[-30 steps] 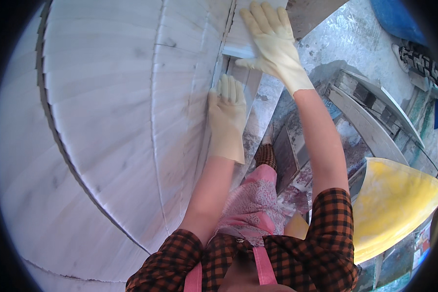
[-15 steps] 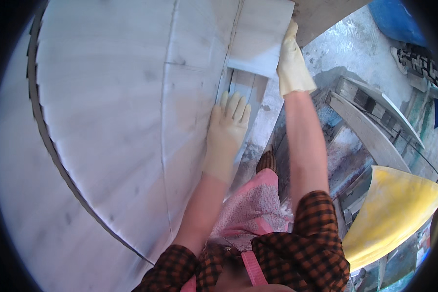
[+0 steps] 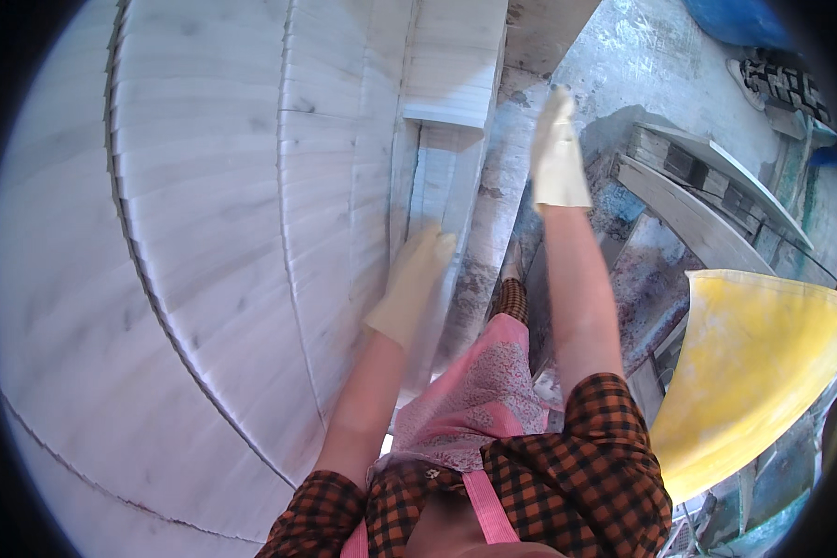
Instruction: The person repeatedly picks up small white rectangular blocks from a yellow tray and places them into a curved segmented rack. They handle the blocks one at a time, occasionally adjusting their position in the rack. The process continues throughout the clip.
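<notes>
Both my hands wear pale cream rubber gloves. My left hand point(image 3: 414, 279) is blurred by motion over the near end of a lower step of pale slabs point(image 3: 435, 181), beside the tall stack. How its fingers are bent is smeared. My right hand point(image 3: 558, 153) is apart from the slabs, over the floor to their right. Its fingers stretch forward close together, with nothing visible in them. Ahead of the left hand, a higher block of slabs point(image 3: 451, 79) shows many thin layers along its front edge.
A broad whitish stack of layered slabs point(image 3: 205, 186) fills the left side. At right are a yellow sheet point(image 3: 753, 372), a curved grey board point(image 3: 697, 209) and a patterned shoe point(image 3: 781, 88). A blue object point(image 3: 739, 23) stands at the far right on the stained floor point(image 3: 642, 65).
My right hand has come off the higher block's right edge and drawn slightly nearer. My left hand has drawn back toward me, its spread fingers now blurred. The view has shifted.
</notes>
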`<action>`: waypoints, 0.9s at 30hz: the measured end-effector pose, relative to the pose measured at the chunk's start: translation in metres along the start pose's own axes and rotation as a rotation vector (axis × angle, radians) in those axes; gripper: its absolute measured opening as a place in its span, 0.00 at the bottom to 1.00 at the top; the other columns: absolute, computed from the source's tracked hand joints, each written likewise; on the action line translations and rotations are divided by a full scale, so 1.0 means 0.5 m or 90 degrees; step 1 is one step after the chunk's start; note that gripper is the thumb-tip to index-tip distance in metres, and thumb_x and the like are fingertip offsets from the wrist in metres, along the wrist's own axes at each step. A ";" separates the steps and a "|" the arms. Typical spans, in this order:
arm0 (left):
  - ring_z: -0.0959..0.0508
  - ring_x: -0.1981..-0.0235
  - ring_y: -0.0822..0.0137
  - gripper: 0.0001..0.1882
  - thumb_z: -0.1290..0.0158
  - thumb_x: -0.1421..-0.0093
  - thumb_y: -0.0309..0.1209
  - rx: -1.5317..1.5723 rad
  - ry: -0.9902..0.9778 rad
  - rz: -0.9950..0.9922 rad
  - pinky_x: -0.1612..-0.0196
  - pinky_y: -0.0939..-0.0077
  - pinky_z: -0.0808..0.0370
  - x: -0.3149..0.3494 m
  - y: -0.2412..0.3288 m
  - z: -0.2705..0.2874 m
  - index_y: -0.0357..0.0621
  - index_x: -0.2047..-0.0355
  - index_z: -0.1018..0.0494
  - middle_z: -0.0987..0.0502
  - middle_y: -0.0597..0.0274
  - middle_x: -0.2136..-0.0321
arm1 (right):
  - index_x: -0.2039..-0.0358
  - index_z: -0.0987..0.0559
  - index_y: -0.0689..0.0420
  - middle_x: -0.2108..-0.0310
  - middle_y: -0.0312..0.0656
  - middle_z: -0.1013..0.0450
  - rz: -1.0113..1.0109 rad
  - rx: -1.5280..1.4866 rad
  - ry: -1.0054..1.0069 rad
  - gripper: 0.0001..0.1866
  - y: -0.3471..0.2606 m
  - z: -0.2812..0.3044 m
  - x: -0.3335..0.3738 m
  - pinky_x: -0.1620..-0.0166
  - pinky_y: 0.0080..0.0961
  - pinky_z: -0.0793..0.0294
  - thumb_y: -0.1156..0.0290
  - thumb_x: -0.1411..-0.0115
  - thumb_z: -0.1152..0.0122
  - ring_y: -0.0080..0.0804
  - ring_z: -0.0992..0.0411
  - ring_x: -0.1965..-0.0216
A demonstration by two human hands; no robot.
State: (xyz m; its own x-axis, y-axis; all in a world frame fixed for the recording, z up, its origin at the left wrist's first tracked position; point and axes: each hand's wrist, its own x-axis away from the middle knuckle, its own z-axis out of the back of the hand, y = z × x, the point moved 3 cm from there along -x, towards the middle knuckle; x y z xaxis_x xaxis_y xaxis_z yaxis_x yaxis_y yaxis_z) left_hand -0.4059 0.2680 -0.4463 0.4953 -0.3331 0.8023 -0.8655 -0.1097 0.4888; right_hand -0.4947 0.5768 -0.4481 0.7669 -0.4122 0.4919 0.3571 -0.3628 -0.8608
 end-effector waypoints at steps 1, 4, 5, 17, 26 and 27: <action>0.26 0.39 0.61 0.21 0.53 0.27 0.33 -0.001 0.019 0.021 0.37 0.62 0.30 0.017 -0.010 0.000 0.36 0.38 0.33 0.26 0.49 0.42 | 0.26 0.51 0.63 0.24 0.53 0.53 0.019 0.032 -0.026 0.42 0.006 -0.034 -0.002 0.24 0.32 0.59 0.42 0.27 0.70 0.44 0.58 0.23; 0.25 0.41 0.58 0.24 0.51 0.27 0.36 -0.025 0.095 0.065 0.37 0.64 0.29 0.057 -0.009 -0.009 0.36 0.36 0.36 0.25 0.44 0.43 | 0.26 0.51 0.63 0.24 0.52 0.54 0.085 0.102 -0.092 0.44 0.017 -0.123 -0.037 0.24 0.32 0.60 0.39 0.27 0.70 0.44 0.59 0.23; 0.25 0.41 0.58 0.24 0.51 0.27 0.37 -0.034 0.110 0.078 0.37 0.64 0.29 0.067 -0.002 -0.014 0.36 0.36 0.36 0.25 0.45 0.43 | 0.26 0.50 0.63 0.24 0.52 0.54 0.089 0.113 -0.101 0.44 0.021 -0.130 -0.044 0.24 0.32 0.60 0.39 0.28 0.70 0.44 0.59 0.23; 0.24 0.43 0.61 0.27 0.48 0.29 0.42 -0.227 0.131 0.098 0.37 0.65 0.29 0.127 0.025 -0.040 0.36 0.38 0.34 0.25 0.51 0.45 | 0.28 0.43 0.64 0.27 0.55 0.47 0.069 0.112 0.001 0.49 -0.018 -0.106 0.012 0.25 0.32 0.55 0.32 0.31 0.63 0.45 0.54 0.24; 0.24 0.45 0.64 0.26 0.49 0.28 0.42 -0.106 0.128 0.091 0.38 0.67 0.28 0.136 -0.013 -0.011 0.41 0.36 0.34 0.24 0.57 0.46 | 0.40 0.32 0.78 0.48 0.69 0.26 0.081 0.129 0.166 0.44 0.019 -0.135 -0.068 0.36 0.37 0.33 0.41 0.33 0.49 0.62 0.30 0.40; 0.24 0.45 0.64 0.26 0.49 0.28 0.42 -0.116 0.134 0.090 0.37 0.68 0.29 0.135 -0.019 0.000 0.42 0.36 0.34 0.23 0.57 0.47 | 0.38 0.32 0.74 0.44 0.66 0.28 0.068 0.179 0.137 0.42 0.019 -0.132 -0.069 0.35 0.35 0.35 0.43 0.32 0.49 0.58 0.32 0.38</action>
State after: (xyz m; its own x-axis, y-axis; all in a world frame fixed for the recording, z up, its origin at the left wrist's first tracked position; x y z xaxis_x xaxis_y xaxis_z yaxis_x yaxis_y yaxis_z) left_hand -0.3641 0.2468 -0.3971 0.3914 -0.1302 0.9110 -0.9089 0.1002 0.4049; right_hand -0.5529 0.5324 -0.4645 0.6891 -0.6118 0.3884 0.4368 -0.0770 -0.8962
